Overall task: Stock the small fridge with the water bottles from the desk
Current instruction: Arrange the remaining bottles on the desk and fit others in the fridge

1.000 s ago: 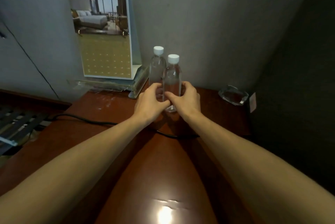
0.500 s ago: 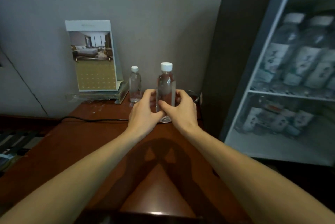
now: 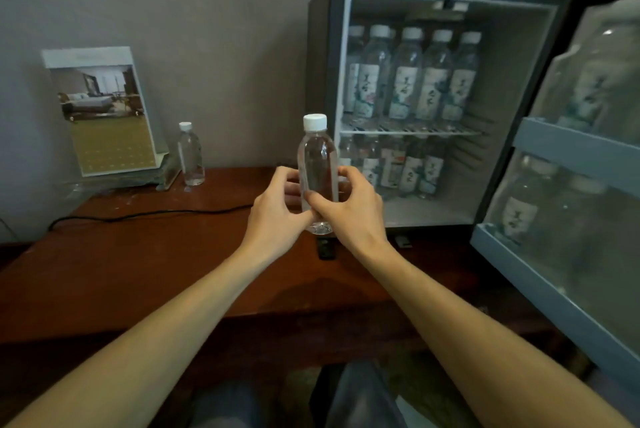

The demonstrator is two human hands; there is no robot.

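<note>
I hold a clear, unlabelled water bottle (image 3: 317, 164) with a white cap upright above the brown desk (image 3: 138, 254), just left of the fridge opening. My left hand (image 3: 277, 211) and my right hand (image 3: 349, 209) both grip its lower half, thumbs meeting in front. A second unlabelled bottle (image 3: 190, 156) stands on the desk near the wall. The small fridge (image 3: 509, 88) stands open on the right, with several labelled bottles on its wire shelf (image 3: 412, 131) and several more below.
The fridge door (image 3: 571, 164) swings out at the far right, its racks holding more bottles. A standing calendar card (image 3: 100, 109) leans at the back left. A black cable (image 3: 149, 214) crosses the desk. A small dark object (image 3: 326, 247) lies under my hands.
The bottle came off the desk with both hands and moved right, away from the second bottle. My view turned right, so the open fridge and its door are now in full sight.
</note>
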